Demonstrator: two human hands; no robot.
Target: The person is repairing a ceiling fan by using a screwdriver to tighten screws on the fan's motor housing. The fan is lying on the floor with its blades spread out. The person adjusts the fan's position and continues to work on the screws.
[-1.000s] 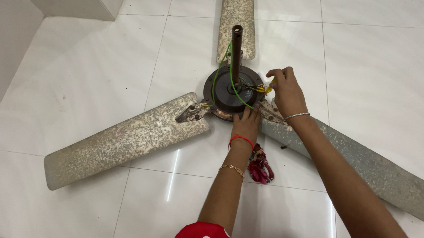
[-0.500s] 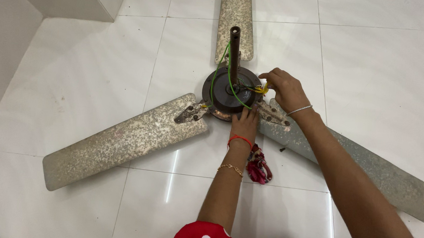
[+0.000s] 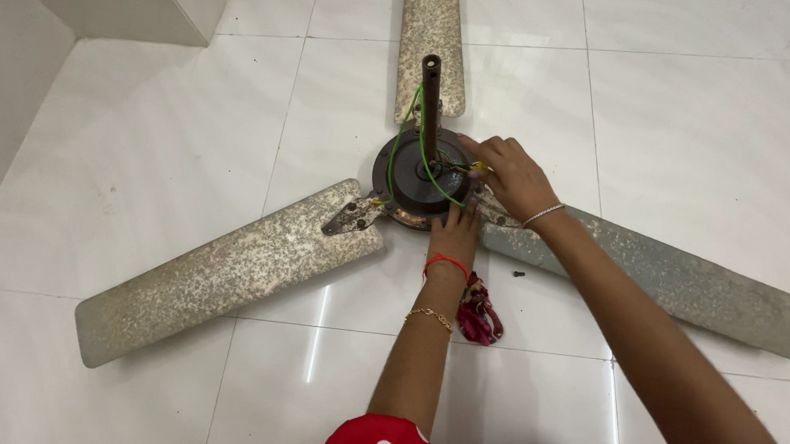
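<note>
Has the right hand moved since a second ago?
Yes. The right hand has come down from above the fan's motor hub onto its right edge, by the wires.

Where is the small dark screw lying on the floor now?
In the head view, the small dark screw lies on the white tile floor, right of the left hand and just below the right-side fan blade.

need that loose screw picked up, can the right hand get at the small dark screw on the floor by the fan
Probably yes: the small dark screw lies bare on the floor tile, just beneath the right hand forearm, with nothing covering it.
</note>
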